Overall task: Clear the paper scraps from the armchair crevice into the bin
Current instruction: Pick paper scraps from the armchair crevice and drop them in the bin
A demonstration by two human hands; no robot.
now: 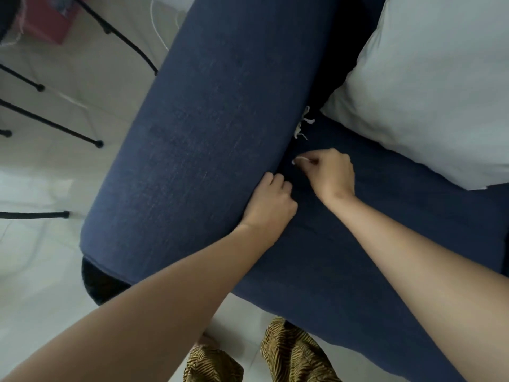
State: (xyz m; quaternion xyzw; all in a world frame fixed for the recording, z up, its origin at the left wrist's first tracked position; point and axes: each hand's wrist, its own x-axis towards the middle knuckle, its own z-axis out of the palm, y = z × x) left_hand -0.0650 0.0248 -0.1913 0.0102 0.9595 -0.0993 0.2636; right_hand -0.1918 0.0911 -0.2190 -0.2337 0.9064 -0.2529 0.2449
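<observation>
A dark blue armchair fills the view, with its wide armrest (198,128) on the left and its seat cushion (358,244) on the right. White paper scraps (303,124) stick out of the crevice between them, just below a pale pillow. My right hand (329,173) hovers over the crevice a little nearer to me, its fingers pinched on a small white scrap (300,160). My left hand (271,205) is curled at the inner edge of the armrest, with its fingers pressed into the gap. No bin is in view.
A pale grey pillow (429,86) lies on the seat at the upper right. Black thin metal chair legs (55,125) stand on the light tiled floor at the left. A red box (52,20) sits at the top left. My patterned trousers (289,354) show at the bottom.
</observation>
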